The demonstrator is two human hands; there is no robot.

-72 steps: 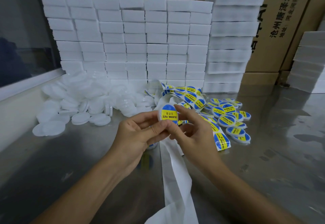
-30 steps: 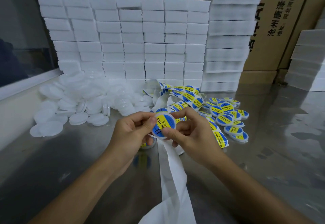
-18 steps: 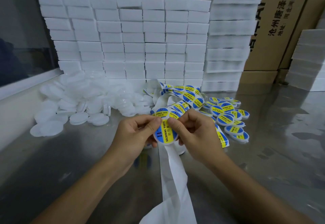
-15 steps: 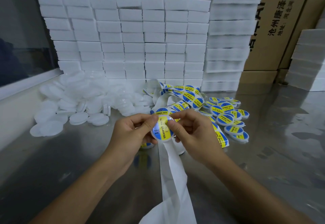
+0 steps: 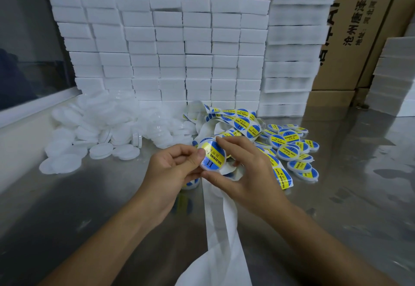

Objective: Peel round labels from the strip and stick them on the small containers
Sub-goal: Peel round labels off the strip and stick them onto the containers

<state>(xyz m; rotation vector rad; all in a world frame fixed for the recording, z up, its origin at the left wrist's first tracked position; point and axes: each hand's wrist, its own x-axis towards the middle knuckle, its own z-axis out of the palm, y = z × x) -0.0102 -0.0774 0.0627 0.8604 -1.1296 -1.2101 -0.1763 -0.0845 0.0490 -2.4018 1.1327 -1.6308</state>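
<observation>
Both hands are up over the middle of the counter [image 5: 67, 207], working on one small round container [image 5: 212, 157]. The left hand [image 5: 173, 171] is pinched closed on its left edge, thumb pressing on the blue and yellow label [image 5: 214, 159] that reads SOLDERING PASTE. The right hand [image 5: 244, 173] grips the same container from the right, index finger curled over the top edge and thumb under the bottom edge. The label face is tilted toward the camera, and it looks stuck flat on the lid.

The label strip [image 5: 233, 121] lies curled on the counter just behind the hands, with several round labels on it, and its bare white backing [image 5: 222, 229] trails down toward the bottom of the view between the forearms. To the right there's a cluster of labelled containers [image 5: 289, 150] lying flat. On the left is a big heap of plain white containers [image 5: 101, 128] with no labels.

Behind everything is a wall of stacked white foam blocks [image 5: 168, 49], with cardboard boxes [image 5: 359, 27] behind that
</observation>
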